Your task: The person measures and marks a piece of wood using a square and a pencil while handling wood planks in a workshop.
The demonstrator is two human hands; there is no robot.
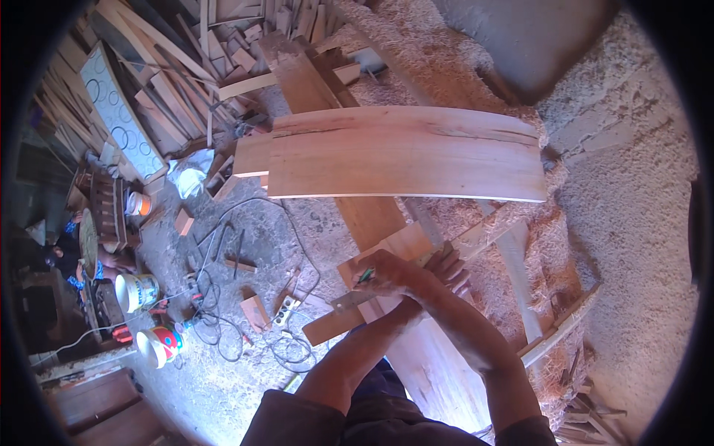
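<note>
My forearms cross over a long pale plank (431,364) that runs away from my body. My right hand (383,272), reached over to the left, is closed on a slim green pencil or pen (365,275). It is just above a short wooden piece (409,241) lying crosswise at the plank's far end. My left hand (448,269) passes under the right arm, its fingers stretched out side by side at the right end of that piece. A flat metal strip (346,301) and another short board (333,325) lie to the left of the hands.
A wide board (409,156) lies crosswise beyond my hands, over a darker plank (364,223). Cords and a power strip (284,311) are on the floor at left, near buckets (152,348). Another person (71,256) sits far left. Wood shavings (550,260) pile up at right.
</note>
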